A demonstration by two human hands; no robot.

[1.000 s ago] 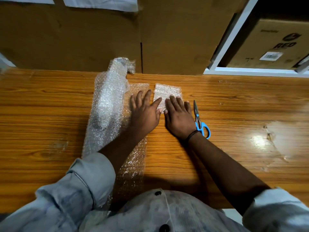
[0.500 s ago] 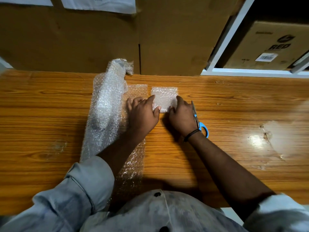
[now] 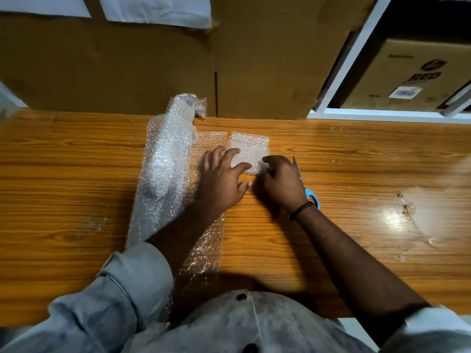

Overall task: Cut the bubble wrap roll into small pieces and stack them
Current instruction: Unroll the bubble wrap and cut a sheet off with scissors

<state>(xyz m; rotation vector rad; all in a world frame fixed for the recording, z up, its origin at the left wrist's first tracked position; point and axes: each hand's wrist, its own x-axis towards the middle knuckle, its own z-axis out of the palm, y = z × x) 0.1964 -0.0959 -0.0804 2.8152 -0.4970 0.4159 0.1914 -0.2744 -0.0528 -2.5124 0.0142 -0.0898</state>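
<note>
Stacking, I'd say: the left hand (image 3: 224,182), fingers (image 3: 230,154) spread, steadies the cut pieces (image 3: 251,146) at twelve o'clock on the desk (image 3: 362,151). The right hand (image 3: 283,183) curls, its grip unclear. The roll (image 3: 165,169) lies at nine; the scissors (image 3: 311,196) at three are needed next.

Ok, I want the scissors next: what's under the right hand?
The right hand covers the near corner of the bubble wrap piece. The scissors lie along its outer side: blade tip and blue handle show, their middle is hidden. What the palm covers cannot be seen.
</note>
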